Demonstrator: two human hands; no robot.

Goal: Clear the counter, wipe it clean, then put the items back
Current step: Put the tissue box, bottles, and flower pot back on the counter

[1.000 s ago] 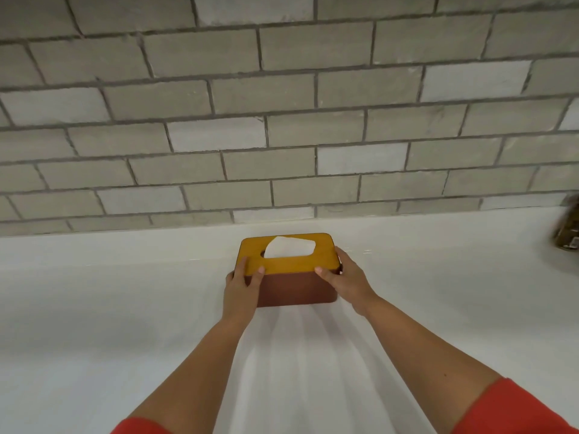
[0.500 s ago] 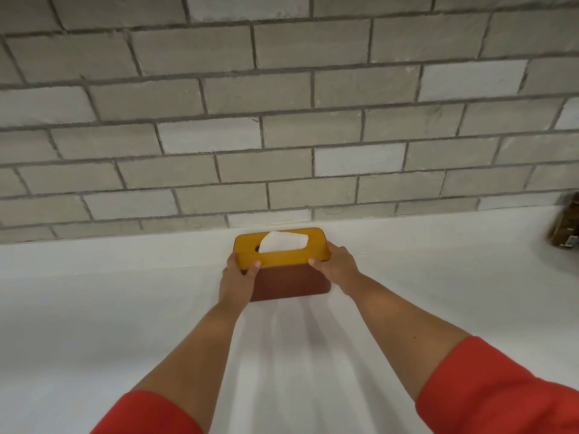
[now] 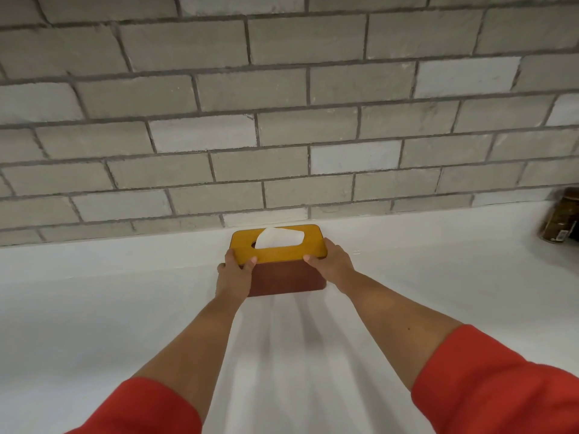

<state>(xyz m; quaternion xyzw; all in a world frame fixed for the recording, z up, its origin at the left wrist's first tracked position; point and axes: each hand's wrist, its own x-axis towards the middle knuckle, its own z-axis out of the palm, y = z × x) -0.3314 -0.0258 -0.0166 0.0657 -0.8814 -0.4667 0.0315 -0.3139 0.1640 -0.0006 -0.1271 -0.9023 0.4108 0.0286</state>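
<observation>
A rectangular tissue box (image 3: pixel 286 278) with a reddish-brown body and a flat yellow wooden lid (image 3: pixel 279 254) stands at the back edge of the white counter (image 3: pixel 125 308), roughly midway along its visible length and close to the grey brick wall (image 3: pixel 282 120) behind it. A white tissue (image 3: pixel 279 238) pokes up through the slot in the lid. The left hand (image 3: pixel 235 274) grips the box's left end, its thumb laid on the front edge of the lid and its fingers curled round the side. The right hand (image 3: pixel 332 264) holds the right end in the same way, thumb on the lid's front edge, fingers wrapped round the far side. Both forearms reach out from red sleeves (image 3: pixel 501 386). A dark brown jar (image 3: pixel 560 220) stands near the counter's back edge at its far right, well apart from the box.
</observation>
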